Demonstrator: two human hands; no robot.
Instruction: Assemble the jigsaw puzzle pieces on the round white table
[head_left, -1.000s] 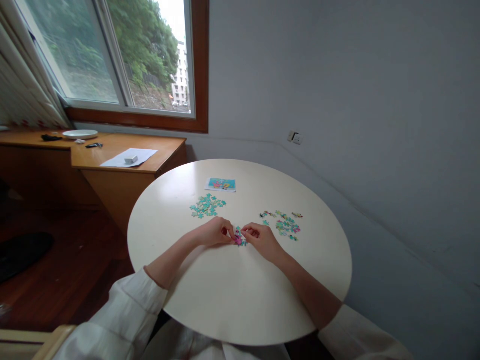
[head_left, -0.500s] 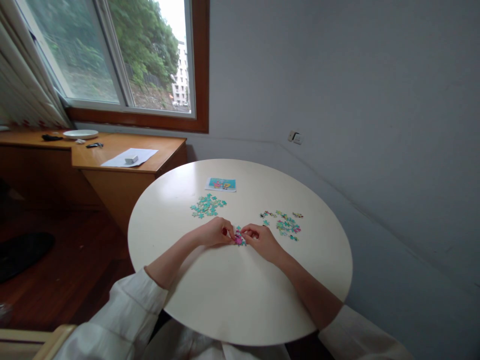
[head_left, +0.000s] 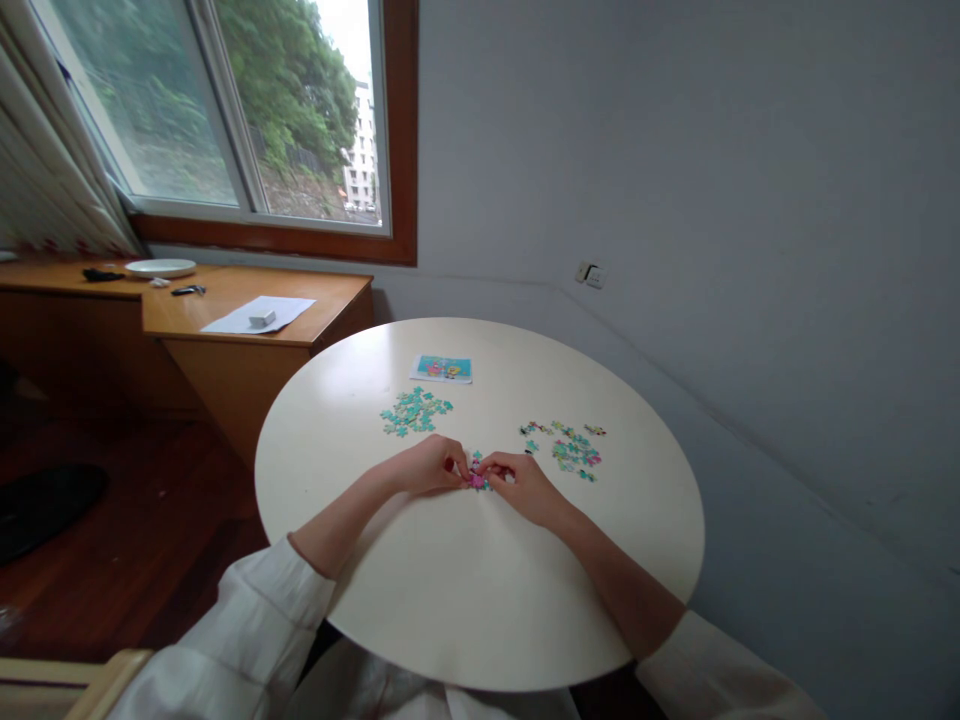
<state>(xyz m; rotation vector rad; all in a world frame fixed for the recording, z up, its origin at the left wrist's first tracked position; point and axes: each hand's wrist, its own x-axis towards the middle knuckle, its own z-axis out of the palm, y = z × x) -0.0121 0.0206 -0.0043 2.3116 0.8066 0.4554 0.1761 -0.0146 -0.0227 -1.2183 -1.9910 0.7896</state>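
A person's left hand (head_left: 431, 464) and right hand (head_left: 527, 486) nearly meet, fingertips bent down at a small pink and teal puzzle cluster (head_left: 478, 482) between them; whether either hand grips a piece cannot be told. Just beyond the left hand lies a teal pile of pieces (head_left: 415, 412). Mixed-colour pieces (head_left: 576, 450) spread beyond and right of the right hand. Farthest ahead, a picture card (head_left: 442, 370) lies on the round white table (head_left: 480, 590).
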